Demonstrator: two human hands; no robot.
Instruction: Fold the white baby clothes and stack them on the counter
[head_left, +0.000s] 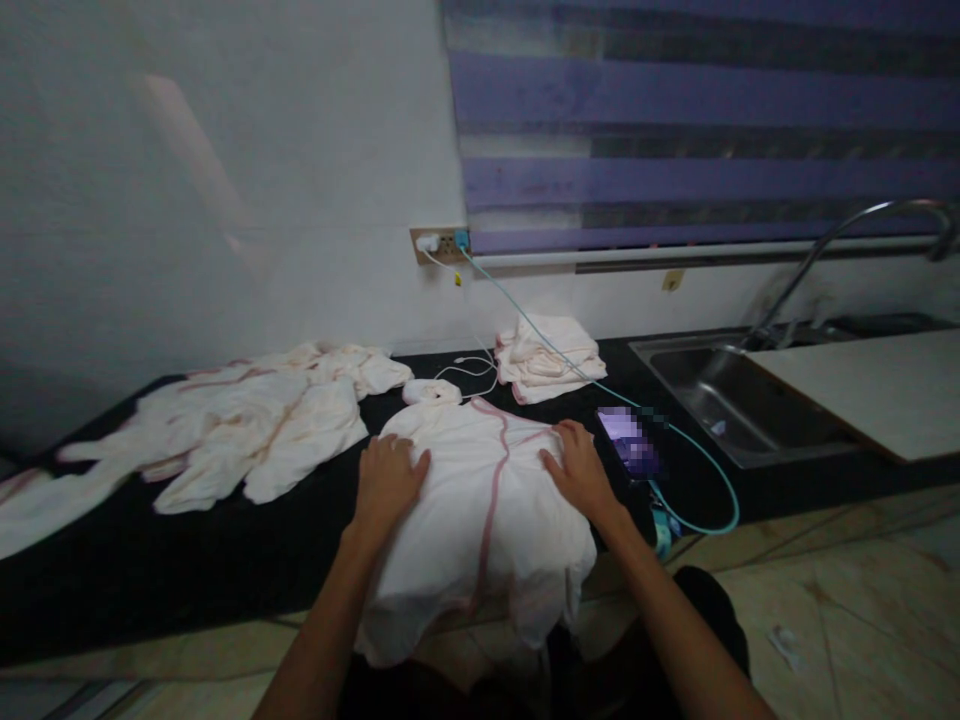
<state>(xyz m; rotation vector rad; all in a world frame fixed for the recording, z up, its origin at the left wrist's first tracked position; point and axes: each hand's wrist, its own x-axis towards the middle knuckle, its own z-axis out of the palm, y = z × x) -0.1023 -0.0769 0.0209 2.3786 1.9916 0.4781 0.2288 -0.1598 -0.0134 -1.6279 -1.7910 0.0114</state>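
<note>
Both hands lie flat, fingers spread and gripping nothing, on a white cloth garment with pink piping (480,500) spread at the near edge of the black desk (187,560): left hand (386,480) on its left side, right hand (577,470) on its right. Smoothing outward from the pink seam would likely flatten it best.

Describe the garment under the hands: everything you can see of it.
The garment is white, soft-looking cloth with pink trim running down its middle and along the edges. It lies spread flat on the black counter, its lower part hanging over the front edge. A small collar end points toward the wall. The left hand and right hand press flat on its two sides.
</note>
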